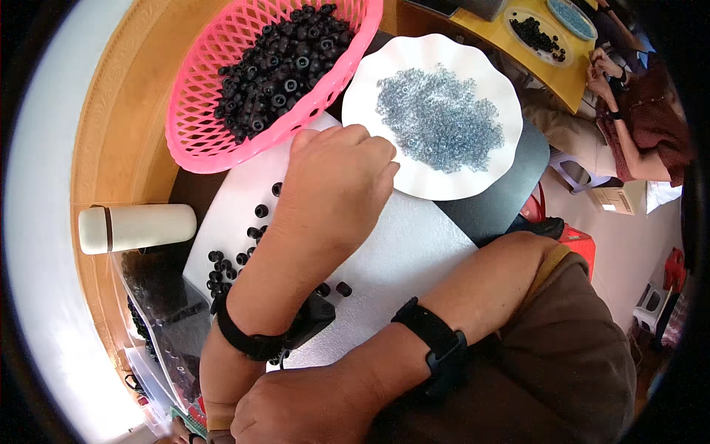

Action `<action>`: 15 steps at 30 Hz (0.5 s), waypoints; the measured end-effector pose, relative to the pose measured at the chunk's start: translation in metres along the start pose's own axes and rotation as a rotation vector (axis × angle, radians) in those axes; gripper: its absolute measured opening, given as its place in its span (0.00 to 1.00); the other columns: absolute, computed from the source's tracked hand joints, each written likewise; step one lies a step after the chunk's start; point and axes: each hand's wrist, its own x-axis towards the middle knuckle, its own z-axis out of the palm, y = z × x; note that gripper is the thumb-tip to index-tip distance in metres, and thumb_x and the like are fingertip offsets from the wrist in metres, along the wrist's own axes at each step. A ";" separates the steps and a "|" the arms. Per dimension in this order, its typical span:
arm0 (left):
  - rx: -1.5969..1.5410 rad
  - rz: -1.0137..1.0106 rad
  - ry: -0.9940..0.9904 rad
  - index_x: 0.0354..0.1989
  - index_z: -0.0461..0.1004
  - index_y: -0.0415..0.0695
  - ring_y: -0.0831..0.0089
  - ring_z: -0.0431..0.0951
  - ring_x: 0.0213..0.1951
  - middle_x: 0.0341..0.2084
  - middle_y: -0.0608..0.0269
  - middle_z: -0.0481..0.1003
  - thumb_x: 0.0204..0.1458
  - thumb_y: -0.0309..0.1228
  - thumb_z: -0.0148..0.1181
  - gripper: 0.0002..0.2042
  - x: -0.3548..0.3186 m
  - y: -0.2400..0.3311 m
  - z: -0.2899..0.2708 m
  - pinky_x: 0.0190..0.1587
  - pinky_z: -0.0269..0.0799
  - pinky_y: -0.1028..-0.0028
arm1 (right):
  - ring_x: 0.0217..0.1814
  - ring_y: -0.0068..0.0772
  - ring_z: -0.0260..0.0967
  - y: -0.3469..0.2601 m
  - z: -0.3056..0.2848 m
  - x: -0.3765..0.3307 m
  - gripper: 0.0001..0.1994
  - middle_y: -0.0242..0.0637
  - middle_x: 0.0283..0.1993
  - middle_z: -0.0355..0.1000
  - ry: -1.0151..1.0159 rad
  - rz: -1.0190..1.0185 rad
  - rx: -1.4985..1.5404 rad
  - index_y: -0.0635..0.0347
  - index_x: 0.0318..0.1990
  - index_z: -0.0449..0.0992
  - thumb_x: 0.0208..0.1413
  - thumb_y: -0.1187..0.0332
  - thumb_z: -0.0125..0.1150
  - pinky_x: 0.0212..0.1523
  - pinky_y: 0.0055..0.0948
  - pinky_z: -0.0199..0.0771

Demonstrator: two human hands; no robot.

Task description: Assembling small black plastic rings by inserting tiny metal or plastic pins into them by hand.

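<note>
- The left hand (pixel 333 185) lay knuckles-up on the white sheet (pixel 399 259), fingers curled under at the plate's near rim; whether it pinched anything could not be told.
- The right hand (pixel 303 407) sat well below the plate, at the frame's lower edge, loosely fisted; its grasp was hidden too.
- Judged from this, the step in hand was a pick at the plate's edge: one small piece to be nipped up, which called for a fine fingertip pinch.
- The plate (pixel 488 81), white and scalloped, carried a heap of tiny blue-grey rings (pixel 440 118).
- Left of the plate, a pink basket (pixel 200 111) held black beads (pixel 285 63).
- Loose beads (pixel 222 266) were scattered below and left of the plate.
- Further left of the plate lay a cream flask (pixel 140 226), no label readable.
- Below it sat clear bags (pixel 163 303) of dark pieces.
</note>
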 end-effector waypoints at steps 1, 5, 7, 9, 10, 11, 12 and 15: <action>-0.068 -0.048 0.000 0.28 0.74 0.39 0.61 0.71 0.28 0.21 0.57 0.70 0.45 0.25 0.57 0.03 -0.003 -0.002 -0.005 0.36 0.61 0.66 | 0.25 0.44 0.69 0.000 -0.002 0.000 0.08 0.42 0.21 0.70 0.005 -0.003 -0.009 0.60 0.20 0.72 0.41 0.66 0.59 0.25 0.36 0.66; -0.098 -0.255 -0.057 0.31 0.74 0.37 0.65 0.71 0.31 0.24 0.59 0.72 0.45 0.23 0.58 0.05 -0.039 -0.011 -0.037 0.37 0.63 0.70 | 0.25 0.46 0.69 -0.003 -0.007 -0.002 0.07 0.42 0.22 0.70 -0.037 0.069 -0.006 0.60 0.20 0.71 0.40 0.66 0.58 0.26 0.38 0.67; -0.030 -0.318 0.067 0.28 0.74 0.38 0.62 0.71 0.23 0.20 0.57 0.71 0.44 0.23 0.58 0.04 -0.071 -0.020 -0.044 0.30 0.65 0.70 | 0.26 0.46 0.69 -0.004 -0.005 -0.003 0.07 0.41 0.22 0.70 -0.005 0.107 -0.042 0.59 0.20 0.71 0.40 0.66 0.58 0.26 0.39 0.67; -0.059 -0.461 0.060 0.29 0.74 0.37 0.63 0.71 0.24 0.21 0.58 0.72 0.45 0.23 0.57 0.04 -0.105 -0.019 -0.054 0.30 0.65 0.71 | 0.26 0.46 0.68 -0.004 -0.007 0.001 0.07 0.41 0.22 0.69 -0.057 0.130 -0.038 0.59 0.20 0.71 0.39 0.66 0.58 0.27 0.39 0.67; -0.073 -0.539 0.092 0.29 0.74 0.37 0.63 0.71 0.25 0.21 0.57 0.72 0.45 0.22 0.57 0.04 -0.121 -0.023 -0.051 0.30 0.65 0.72 | 0.26 0.47 0.68 -0.002 -0.008 0.001 0.07 0.41 0.22 0.69 -0.083 0.158 -0.080 0.58 0.20 0.71 0.39 0.66 0.58 0.27 0.39 0.67; -0.090 -0.614 0.126 0.30 0.74 0.37 0.64 0.71 0.25 0.22 0.57 0.72 0.45 0.22 0.57 0.04 -0.134 -0.025 -0.047 0.30 0.65 0.72 | 0.26 0.47 0.68 -0.001 -0.010 0.001 0.07 0.41 0.22 0.69 -0.086 0.161 -0.072 0.58 0.20 0.71 0.39 0.66 0.58 0.27 0.39 0.67; -0.185 -0.706 0.134 0.31 0.75 0.38 0.63 0.70 0.26 0.22 0.58 0.72 0.46 0.22 0.57 0.04 -0.146 -0.027 -0.043 0.32 0.64 0.72 | 0.27 0.46 0.68 0.001 -0.008 0.000 0.07 0.40 0.22 0.69 -0.079 0.181 -0.085 0.58 0.20 0.70 0.39 0.66 0.58 0.27 0.39 0.67; -0.023 -0.639 0.138 0.32 0.75 0.40 0.63 0.70 0.27 0.24 0.59 0.73 0.46 0.23 0.57 0.05 -0.167 -0.037 -0.029 0.37 0.63 0.71 | 0.29 0.48 0.67 0.013 -0.003 -0.006 0.08 0.42 0.24 0.68 -0.076 0.195 -0.131 0.60 0.20 0.69 0.39 0.66 0.58 0.28 0.41 0.67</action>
